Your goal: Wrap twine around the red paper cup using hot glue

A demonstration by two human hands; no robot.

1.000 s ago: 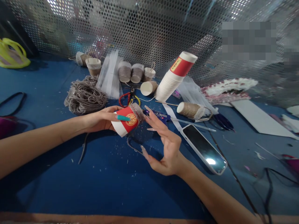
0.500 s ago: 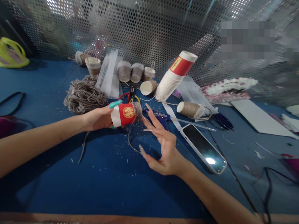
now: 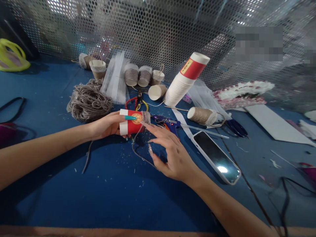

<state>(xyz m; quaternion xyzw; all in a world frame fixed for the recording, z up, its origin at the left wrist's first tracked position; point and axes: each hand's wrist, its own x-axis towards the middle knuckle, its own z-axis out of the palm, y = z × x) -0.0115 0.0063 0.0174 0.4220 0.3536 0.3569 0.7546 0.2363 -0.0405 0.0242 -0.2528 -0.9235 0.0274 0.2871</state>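
My left hand (image 3: 108, 125) is closed round a red and white paper cup (image 3: 124, 126) lying on its side, its bottom end toward the right. Grey cord (image 3: 146, 118) is wound about that end. A loose length of the cord hangs from the cup and runs beneath my right hand (image 3: 171, 153). The right fingers are apart, with the index fingertip at the cup by the wound cord. Just behind the right fingers lies a blue glue gun (image 3: 174, 123) with a small red light.
A heap of grey cord (image 3: 89, 100) lies behind my left hand. Farther back stand cord-wrapped cups (image 3: 131, 75), pliers (image 3: 136, 103) and a leaning stack of paper cups (image 3: 180, 85). A phone (image 3: 216, 156) lies to the right, near a white board (image 3: 276, 126).
My right index finger has come down and left onto the cup. The left thumb has shifted forward along the cup, and the loose cord has swung slightly.
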